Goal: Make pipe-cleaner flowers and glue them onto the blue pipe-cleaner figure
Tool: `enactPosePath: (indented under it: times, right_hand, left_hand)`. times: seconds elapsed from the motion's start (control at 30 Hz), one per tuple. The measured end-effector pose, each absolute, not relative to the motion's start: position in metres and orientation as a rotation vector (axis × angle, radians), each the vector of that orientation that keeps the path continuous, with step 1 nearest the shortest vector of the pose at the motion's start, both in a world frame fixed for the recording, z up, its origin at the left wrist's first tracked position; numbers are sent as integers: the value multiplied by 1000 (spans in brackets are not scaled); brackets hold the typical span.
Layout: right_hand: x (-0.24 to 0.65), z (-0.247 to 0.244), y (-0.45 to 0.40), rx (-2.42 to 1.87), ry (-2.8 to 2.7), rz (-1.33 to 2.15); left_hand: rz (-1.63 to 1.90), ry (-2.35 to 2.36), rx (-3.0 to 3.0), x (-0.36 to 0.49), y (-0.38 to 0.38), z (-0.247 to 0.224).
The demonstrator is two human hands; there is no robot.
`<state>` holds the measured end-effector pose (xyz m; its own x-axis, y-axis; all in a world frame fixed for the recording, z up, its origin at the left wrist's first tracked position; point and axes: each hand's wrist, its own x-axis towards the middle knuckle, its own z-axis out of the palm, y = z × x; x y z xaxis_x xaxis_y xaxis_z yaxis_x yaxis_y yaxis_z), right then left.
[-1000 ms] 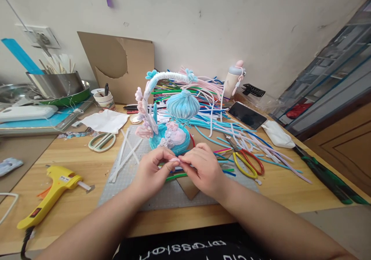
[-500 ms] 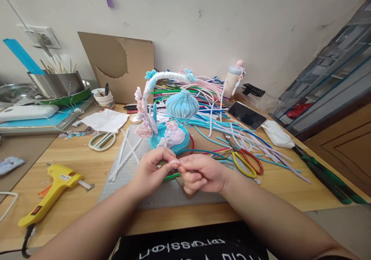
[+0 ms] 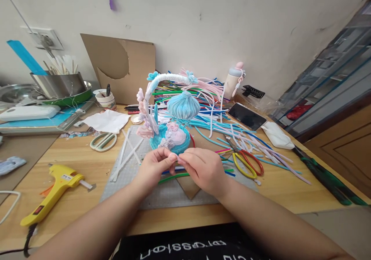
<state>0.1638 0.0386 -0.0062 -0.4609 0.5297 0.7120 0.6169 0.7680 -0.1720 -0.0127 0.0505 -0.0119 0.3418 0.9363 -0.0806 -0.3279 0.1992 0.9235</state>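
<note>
My left hand (image 3: pixel 156 166) and my right hand (image 3: pixel 206 170) meet at the fingertips over the grey cutting mat (image 3: pixel 145 202). Both pinch a small pale pink pipe cleaner piece (image 3: pixel 177 158), mostly hidden by the fingers. Just beyond them stands a lamp-like pipe cleaner ornament, with a round blue base (image 3: pixel 156 141), a white curved arm (image 3: pixel 169 76) and a hanging pleated blue shade (image 3: pixel 183 106). Pink flowers (image 3: pixel 144 130) climb its stem. Under my hands lie green pipe cleaners (image 3: pixel 171 177) and a cardboard piece (image 3: pixel 189 187).
To the left lies a yellow glue gun (image 3: pixel 50 192); behind it are green-handled scissors (image 3: pixel 103 142) and a white tissue (image 3: pixel 107 120). Red-and-yellow-handled scissors (image 3: pixel 249 163), a phone (image 3: pixel 246 115) and black-green shears (image 3: pixel 321 177) lie right. Loose pipe cleaners (image 3: pixel 210 126) spread behind the ornament.
My right hand has turned over, its back now upward and its curled fingers hidden. The pink piece shows less between the fingertips. My left hand stays nearly in place.
</note>
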Motion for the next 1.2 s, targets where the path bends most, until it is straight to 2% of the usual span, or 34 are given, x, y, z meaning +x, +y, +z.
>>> enactPosePath:
  times: [0.1, 0.3, 0.57, 0.67, 0.83, 1.0, 1.1, 1.2]
  right_hand:
    - [164, -9, 41, -819, -2151, -133]
    - [165, -16, 49, -694, -2017, 243]
    - [160, -19, 49, -625, -1849, 507]
    - [161, -17, 47, -624, -1884, 417]
    - [162, -11, 44, -718, -2055, 32]
    - [161, -12, 43, -821, -2145, -50]
    - [160, -14, 42, -830, -2146, 88]
    - [156, -14, 39, -893, -1963, 543]
  left_hand:
    - [968, 739, 841, -12, 50, -10]
    - [785, 617, 535, -14, 53, -6]
    - [622, 513, 369, -17, 51, -3]
    - [642, 509, 389, -16, 50, -2]
    - [718, 550, 454, -12, 49, -4]
    - [786, 608, 549, -9, 48, -5]
    - [823, 650, 635, -8, 48, -7]
    - [909, 691, 750, -6, 46, -9]
